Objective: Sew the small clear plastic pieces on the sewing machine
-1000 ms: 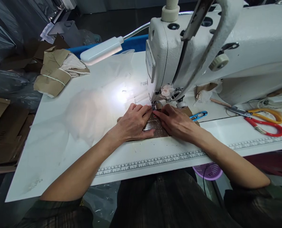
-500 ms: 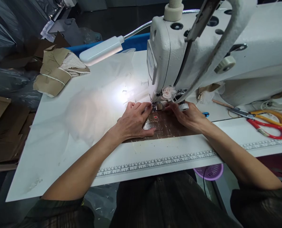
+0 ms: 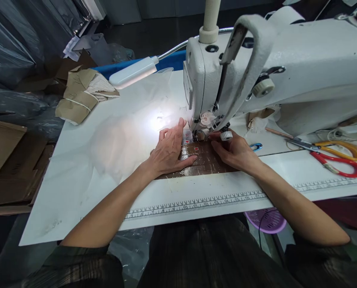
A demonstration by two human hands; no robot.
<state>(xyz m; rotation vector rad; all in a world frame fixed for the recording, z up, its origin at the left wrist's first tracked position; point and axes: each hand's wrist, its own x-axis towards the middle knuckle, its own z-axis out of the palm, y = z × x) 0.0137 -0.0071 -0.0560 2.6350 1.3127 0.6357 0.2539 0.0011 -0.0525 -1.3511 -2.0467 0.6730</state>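
Between the forearms [image 3: 115,203], the table front [image 3: 193,189] is passable (sewing machine [image 3: 310,64] blocks beyond).

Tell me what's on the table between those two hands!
In the head view, a shiny brown sheet with a small red mark lies between the left hand and the right hand.

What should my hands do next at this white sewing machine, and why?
Probably ease your bare right hand slightly away from the silver metal presser foot, since that hand sits close beside it while your bare left hand rests on the shiny brown sheet.
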